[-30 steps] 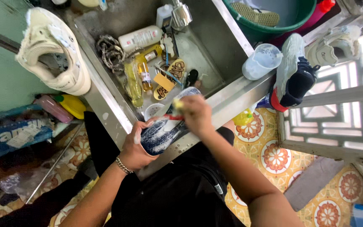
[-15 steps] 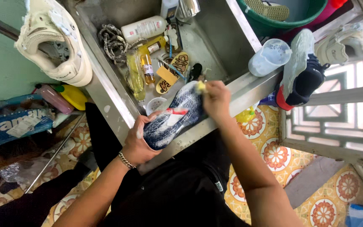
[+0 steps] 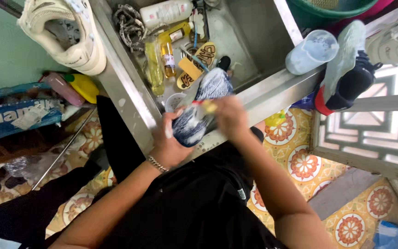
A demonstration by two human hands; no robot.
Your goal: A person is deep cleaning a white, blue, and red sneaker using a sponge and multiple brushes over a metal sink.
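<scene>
Both your hands meet over the sink [image 3: 254,55] edge: your left hand [image 3: 171,143] cups the soapy dark shoe [image 3: 199,113] from below, while your blurred right hand [image 3: 229,117] seemingly clenches a small brush [image 3: 203,106] against it.

Steel sink [image 3: 130,106] — inside lie a white bottle [image 3: 166,12], a tangle of laces [image 3: 129,26], two yellow-ish bottles [image 3: 155,64], patterned insoles [image 3: 199,62], a small cup [image 3: 175,100]. On the rim: white sneaker [image 3: 65,34] at one corner, clear tumbler [image 3: 312,50] lying on its side, dark shoe w/ red heel [image 3: 346,69] just beside it. Tiled floor [image 3: 305,166] below — pink & yellow bottles [image 3: 77,87] by the green wall.
</scene>
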